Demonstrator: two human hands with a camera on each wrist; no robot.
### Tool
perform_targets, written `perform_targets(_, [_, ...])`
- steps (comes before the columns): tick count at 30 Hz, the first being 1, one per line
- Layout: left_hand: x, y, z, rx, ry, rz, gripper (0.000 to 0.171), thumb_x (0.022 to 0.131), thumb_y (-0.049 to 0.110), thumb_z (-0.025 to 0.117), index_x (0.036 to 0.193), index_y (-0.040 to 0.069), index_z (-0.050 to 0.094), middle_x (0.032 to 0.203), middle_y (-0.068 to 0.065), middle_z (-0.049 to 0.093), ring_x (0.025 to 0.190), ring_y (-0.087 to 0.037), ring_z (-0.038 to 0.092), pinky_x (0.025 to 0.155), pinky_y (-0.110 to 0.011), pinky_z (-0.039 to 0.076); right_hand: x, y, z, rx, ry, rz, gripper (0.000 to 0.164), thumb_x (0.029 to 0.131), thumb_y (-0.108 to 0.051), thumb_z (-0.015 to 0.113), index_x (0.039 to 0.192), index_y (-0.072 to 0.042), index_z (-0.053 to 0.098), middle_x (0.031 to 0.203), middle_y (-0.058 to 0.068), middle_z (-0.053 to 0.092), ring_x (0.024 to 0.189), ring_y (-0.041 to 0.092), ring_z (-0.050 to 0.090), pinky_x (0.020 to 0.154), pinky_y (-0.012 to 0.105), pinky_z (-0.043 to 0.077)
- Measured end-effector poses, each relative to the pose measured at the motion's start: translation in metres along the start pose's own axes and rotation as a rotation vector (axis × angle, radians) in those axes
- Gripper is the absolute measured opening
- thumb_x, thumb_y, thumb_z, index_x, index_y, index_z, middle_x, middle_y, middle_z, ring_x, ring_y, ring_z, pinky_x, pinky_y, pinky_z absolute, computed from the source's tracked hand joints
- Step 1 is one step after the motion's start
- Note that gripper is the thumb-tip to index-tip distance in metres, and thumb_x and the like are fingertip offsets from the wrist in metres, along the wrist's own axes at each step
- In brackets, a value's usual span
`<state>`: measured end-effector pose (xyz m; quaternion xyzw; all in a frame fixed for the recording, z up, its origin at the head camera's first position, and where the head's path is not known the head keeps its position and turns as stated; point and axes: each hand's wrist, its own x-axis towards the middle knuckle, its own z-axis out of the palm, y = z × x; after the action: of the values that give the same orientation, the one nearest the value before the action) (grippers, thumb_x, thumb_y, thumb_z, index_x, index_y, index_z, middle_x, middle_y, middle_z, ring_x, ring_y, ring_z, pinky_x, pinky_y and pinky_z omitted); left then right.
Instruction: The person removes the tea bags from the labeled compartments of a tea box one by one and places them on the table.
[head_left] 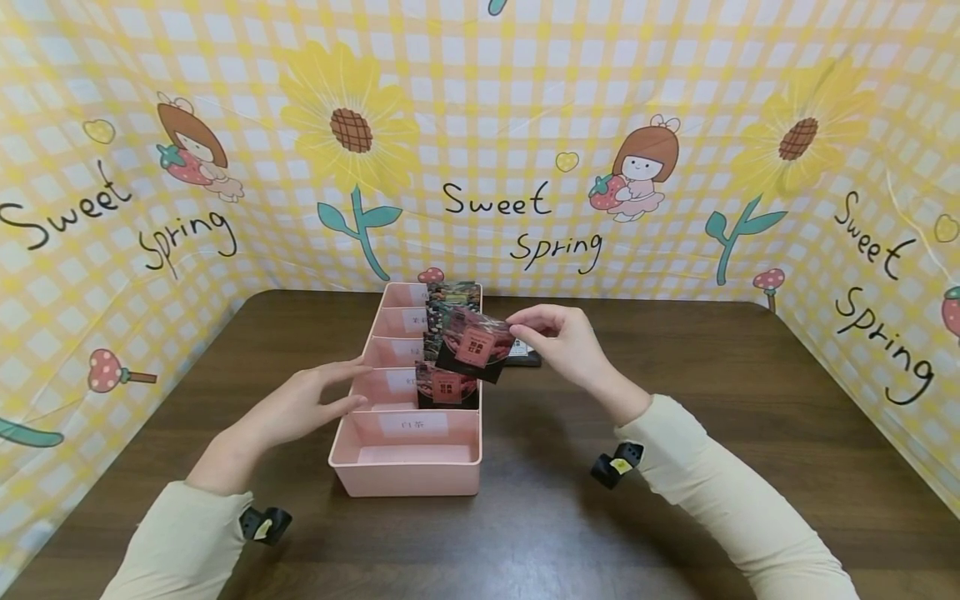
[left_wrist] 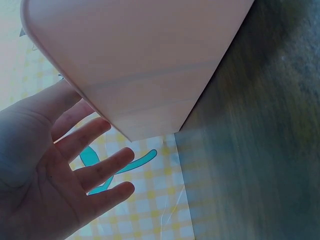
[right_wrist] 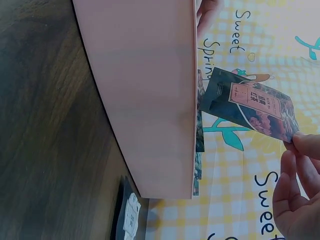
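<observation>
My right hand (head_left: pixel 566 342) pinches a dark tea sachet (head_left: pixel 468 343) with a red label by its corner, between thumb and fingertips. The sachet is tilted above the pink divided box (head_left: pixel 405 481), overlapping its right rim in the head view. My left hand (head_left: pixel 296 404) is at the box's left rim, its fingers loosely spread and holding nothing. A matching red-labelled sachet (head_left: pixel 447 392) stands in the second compartment from the front. Dark sachets with green patterns (head_left: pixel 453 293) stand in compartments farther back, partly covered by the held one. The front compartment (head_left: pixel 416 452) contains no sachet.
White paper labels (head_left: pixel 408 425) line the compartments' back walls. On the dark wooden table (head_left: pixel 675 500), a flat black item with a white label (right_wrist: pixel 131 217) lies right of the box, partly behind my right hand in the head view. A yellow checked cloth (head_left: pixel 480 125) hangs around the table.
</observation>
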<state>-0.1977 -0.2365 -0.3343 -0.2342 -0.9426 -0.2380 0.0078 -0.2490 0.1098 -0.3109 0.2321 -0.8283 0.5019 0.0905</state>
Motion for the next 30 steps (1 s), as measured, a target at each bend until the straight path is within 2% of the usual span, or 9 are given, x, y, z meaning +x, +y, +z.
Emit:
perform_targets(4, [0.0, 0.0, 0.0, -0.001, -0.001, -0.005, 0.047, 0.091, 0.025, 0.06, 0.132, 0.002, 0.052, 0.136, -0.022, 0.051, 0.129, -0.04, 0.044, 0.105, -0.056, 0.036, -0.002, 0.002, -0.004, 0.003, 0.002, -0.006, 0.015, 0.088, -0.015, 0.065, 0.097, -0.005, 0.072, 0.088, 0.014, 0.071, 0.055, 0.011, 0.053, 0.048, 0.021, 0.041])
perform_targets(7, [0.0, -0.001, 0.0, -0.003, 0.002, -0.004, 0.047, 0.091, 0.025, 0.06, 0.132, 0.002, 0.052, 0.136, -0.021, 0.051, 0.129, -0.04, 0.044, 0.105, -0.056, 0.036, -0.003, 0.003, -0.007, -0.009, 0.006, -0.006, 0.015, 0.088, -0.016, 0.065, 0.097, -0.006, 0.072, 0.09, 0.013, 0.071, 0.059, 0.011, 0.055, 0.051, 0.02, 0.042])
perform_targets(13, [0.0, -0.001, 0.0, -0.001, 0.002, -0.003, 0.047, 0.091, 0.025, 0.06, 0.132, 0.003, 0.052, 0.136, -0.022, 0.05, 0.129, -0.04, 0.044, 0.104, -0.056, 0.036, -0.006, 0.007, -0.015, -0.024, 0.012, 0.004, 0.015, 0.088, -0.015, 0.065, 0.097, -0.006, 0.071, 0.092, 0.013, 0.072, 0.066, 0.003, 0.058, 0.057, 0.019, 0.046])
perform_targets(30, [0.001, -0.001, 0.001, -0.002, 0.01, 0.006, 0.046, 0.091, 0.024, 0.06, 0.131, 0.003, 0.052, 0.136, -0.021, 0.051, 0.128, -0.039, 0.045, 0.104, -0.056, 0.036, -0.013, 0.023, -0.043, -0.1, 0.032, 0.015, 0.016, 0.09, -0.018, 0.062, 0.1, -0.007, 0.07, 0.091, 0.013, 0.07, 0.059, 0.004, 0.048, 0.051, 0.02, 0.038])
